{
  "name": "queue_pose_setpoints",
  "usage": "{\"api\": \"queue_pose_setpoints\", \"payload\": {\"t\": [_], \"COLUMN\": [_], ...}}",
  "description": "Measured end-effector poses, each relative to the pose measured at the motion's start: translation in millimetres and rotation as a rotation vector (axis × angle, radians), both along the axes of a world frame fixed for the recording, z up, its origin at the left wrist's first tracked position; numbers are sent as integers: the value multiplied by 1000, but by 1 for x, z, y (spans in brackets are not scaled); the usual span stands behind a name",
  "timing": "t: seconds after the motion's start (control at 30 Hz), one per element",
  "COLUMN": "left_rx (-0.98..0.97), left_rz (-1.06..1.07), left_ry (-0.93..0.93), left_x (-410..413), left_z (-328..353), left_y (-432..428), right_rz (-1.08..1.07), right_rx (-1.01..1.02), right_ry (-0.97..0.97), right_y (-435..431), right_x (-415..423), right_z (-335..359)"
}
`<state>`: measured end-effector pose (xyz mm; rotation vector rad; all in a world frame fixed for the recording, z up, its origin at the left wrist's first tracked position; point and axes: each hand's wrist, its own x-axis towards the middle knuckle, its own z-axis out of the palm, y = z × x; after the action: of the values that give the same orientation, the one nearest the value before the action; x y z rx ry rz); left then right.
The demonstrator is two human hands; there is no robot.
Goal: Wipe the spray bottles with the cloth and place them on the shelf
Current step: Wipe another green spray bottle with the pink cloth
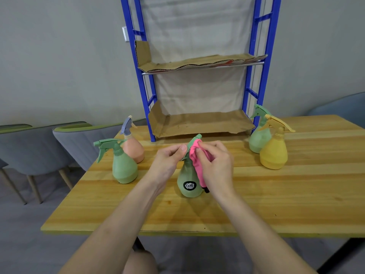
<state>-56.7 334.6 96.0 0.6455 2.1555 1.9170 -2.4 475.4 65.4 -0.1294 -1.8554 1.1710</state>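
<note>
A green spray bottle with a black round label (189, 180) stands upright on the wooden table (256, 194) in front of me. My left hand (167, 161) grips its trigger head. My right hand (214, 163) holds a pink cloth (197, 163) against the head and neck of the bottle. Another green bottle (123, 165) and a peach bottle with a grey head (133, 146) stand at the left. At the right stand a green bottle (258, 135) and a yellow bottle (274, 151). The blue shelf (197, 121) with cardboard-lined levels rises behind.
Grey and green chairs (59, 147) stand left of the table, and a blue chair (339, 107) shows at the far right. The shelf's lower level (201, 123) and upper level (197, 62) hold only cardboard. A grey wall lies behind.
</note>
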Motion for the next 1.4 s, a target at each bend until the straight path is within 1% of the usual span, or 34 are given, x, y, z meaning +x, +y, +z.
{"api": "queue_pose_setpoints", "payload": {"t": [0.17,0.23,0.4,0.63,0.83,0.9,0.93,1.03,1.1,1.2,1.33,1.4], "left_rx": [-7,4,18,62,43,39,37,35,41,23,5,-19], "left_rz": [2,1,-12,-8,21,29,32,36,42,38,39,33], "left_ry": [47,61,93,139,147,155,160,169,156,173,188,215], "left_x": [-1,0,4,6,10,11,10,10,12,14,11,10], "left_z": [0,-1,-1,-2,-2,-3,-3,-5,-5,-4,-2,-1], "left_y": [-1,1,2,4,5,6,7,6,6,6,5,4], "right_rz": [-61,-77,-138,-111,-98,-80,-58,27,44,51,200,255], "right_rx": [364,444,403,629,682,643,573,229,53,-19,-154,-222], "right_ry": [42,48,23,65,107,106,101,3,-94,-199,-217,-279], "right_y": [7,12,22,23,22,19,18,8,1,-6,-2,6], "right_x": [5,6,-6,6,11,12,12,11,8,8,15,13], "right_z": [-14,-12,-2,-7,-12,-16,-18,-23,-24,-24,-14,-12]}}
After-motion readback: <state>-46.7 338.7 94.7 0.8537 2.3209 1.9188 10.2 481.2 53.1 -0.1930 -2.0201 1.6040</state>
